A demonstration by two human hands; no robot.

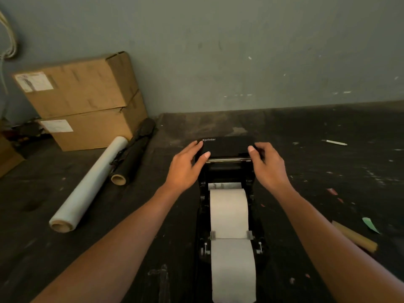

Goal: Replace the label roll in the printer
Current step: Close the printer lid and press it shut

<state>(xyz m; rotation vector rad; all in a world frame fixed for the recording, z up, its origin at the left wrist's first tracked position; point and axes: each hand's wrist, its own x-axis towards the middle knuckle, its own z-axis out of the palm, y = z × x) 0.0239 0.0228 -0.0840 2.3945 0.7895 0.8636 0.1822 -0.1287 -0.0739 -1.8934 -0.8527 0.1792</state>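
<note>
The label roll (228, 212) sat in the open body of the black plastic printer (229, 215), in the middle of the dark table (328, 215) and close to the person. It was a white matte cylinder of paper, and a flat strip of it ran from the roll toward the near edge of the picture, passing between two small grey guides (213, 235). The lid (227, 146) of the printer stood raised at the far end; it was smooth and dark, with the word "Xprinter" in pale letters, and a thin metal bar lay along its lower edge.

The left hand (185, 167) gripped the left corner of the lid, with the thumb on the front face and the other fingers curled over the top edge. The right hand (267, 164) gripped the right corner in the same manner, thumb in front and fingers bent around the side.

The table surface was rough, black and marked with many pale scratches and stains. At the left lay a long roll of clear stretch film (89, 186) on a cardboard core, and just beside it a black roll (131, 158) with a wrinkled wrapping. Behind them, two brown cardboard boxes (83, 101) were stacked against the grey wall, each with a white paper label. At the right lay a tan cardboard tube (354, 237) and a small green scrap (370, 224).
</note>
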